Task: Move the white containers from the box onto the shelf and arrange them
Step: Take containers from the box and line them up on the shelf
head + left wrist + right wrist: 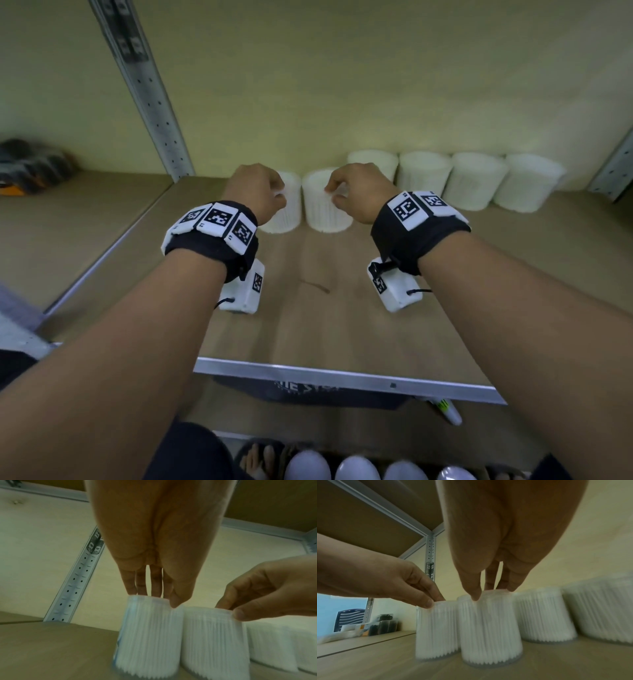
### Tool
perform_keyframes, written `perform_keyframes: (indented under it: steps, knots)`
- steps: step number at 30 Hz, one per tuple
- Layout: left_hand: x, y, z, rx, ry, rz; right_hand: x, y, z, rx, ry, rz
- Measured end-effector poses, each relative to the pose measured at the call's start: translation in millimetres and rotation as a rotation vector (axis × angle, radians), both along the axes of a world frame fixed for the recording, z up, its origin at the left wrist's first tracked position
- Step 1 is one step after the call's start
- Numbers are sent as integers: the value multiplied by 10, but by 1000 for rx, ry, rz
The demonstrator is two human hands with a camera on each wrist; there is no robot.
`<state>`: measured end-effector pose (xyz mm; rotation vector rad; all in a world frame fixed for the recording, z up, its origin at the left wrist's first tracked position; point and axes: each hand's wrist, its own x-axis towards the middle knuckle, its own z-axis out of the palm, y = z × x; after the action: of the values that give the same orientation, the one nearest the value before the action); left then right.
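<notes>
White ribbed containers stood on a wooden shelf (342,308) as a person reached in with both hands at the centre of the head view. The left hand (255,192) gripped the top rim of the left container (286,209), thumb on the near side and fingers down over the far edge; the left wrist view showed those fingers (140,584) slightly spread and the thumb pressed on the rim. The right hand (356,192) pinched the top of the right container (327,209) in the same way, thumb in front and fingers (503,580) behind, close together. Both containers stood upright on the shelf, just beside each other, their sides close or touching; the blur left that unclear.

Four more containers (476,181) stood in a row along the back wall (342,85), upper right of centre in the head view, each just beside the next. The held pair sat forward of that row and to its left.

A perforated metal upright (147,89) ran diagonally through the upper left of the frame. Beyond it, at far left, dark and orange items (30,168) lay on the neighbouring shelf, too blurred to identify. Black wristbands (212,233) with white coded tags circled both wrists. The shelf's metal front edge (342,377) crossed the lower frame, and rounded white tops (356,469) showed along the bottom edge.
</notes>
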<state>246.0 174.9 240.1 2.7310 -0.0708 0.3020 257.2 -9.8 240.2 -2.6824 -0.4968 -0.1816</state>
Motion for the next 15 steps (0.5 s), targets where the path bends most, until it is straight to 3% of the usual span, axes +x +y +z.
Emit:
perform_keyframes:
  steps: [10, 15]
  knots:
    - [475, 31, -69, 62, -26, 2, 458, 41, -126, 48, -42, 13]
    - [648, 34, -58, 77, -15, -2, 633, 74, -121, -24, -41, 10]
